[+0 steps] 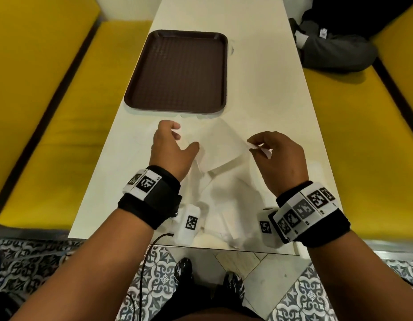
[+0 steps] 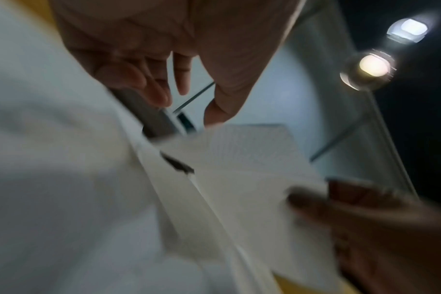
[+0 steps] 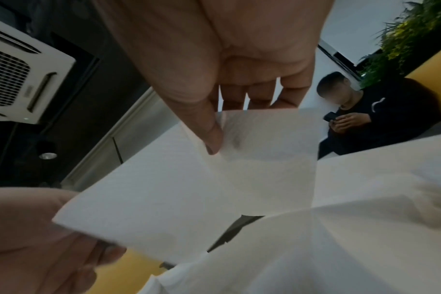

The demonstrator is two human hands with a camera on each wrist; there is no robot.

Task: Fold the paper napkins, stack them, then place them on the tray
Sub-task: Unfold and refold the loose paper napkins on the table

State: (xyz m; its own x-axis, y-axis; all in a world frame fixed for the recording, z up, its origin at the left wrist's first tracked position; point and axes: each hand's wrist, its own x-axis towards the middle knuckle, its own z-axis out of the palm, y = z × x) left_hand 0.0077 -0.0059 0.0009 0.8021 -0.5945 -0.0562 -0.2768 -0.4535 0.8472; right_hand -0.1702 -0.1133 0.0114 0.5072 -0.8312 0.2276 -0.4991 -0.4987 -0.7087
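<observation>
Held above the table (image 1: 258, 66) between both hands: one white napkin (image 1: 220, 147), lifted off the loose pile (image 1: 228, 205) near the table's front edge. Long axis running roughly left to right between the hands, tilted, with the far corner pointing toward the tray (image 1: 175, 70) and the near edge dropping toward the pile. Right hand (image 1: 279, 156) pinching the napkin's right corner, thumb on top and fingers curled beneath; in the right wrist view, thumb (image 3: 209, 127) pressed on the sheet (image 3: 189, 179) with the other fingertips behind it. Left hand (image 1: 173, 147) at the napkin's left edge, fingers loosely curled, thumb stretched toward the paper; in the left wrist view, fingers (image 2: 154, 87) and thumb parted with a narrow gap, thumb tip just at the sheet's (image 2: 252, 169) upper corner, a firm grip there not possible to tell because of blur. Brown tray lying flat farther along the table, long axis pointing away from the person, nothing on it, apart from the napkins except for white paper edges just touching or just beside its near rim. Yellow benches (image 1: 50, 112) along both sides of the table; a seated person (image 3: 350, 113) on the right bench at the far end, holding a phone.
</observation>
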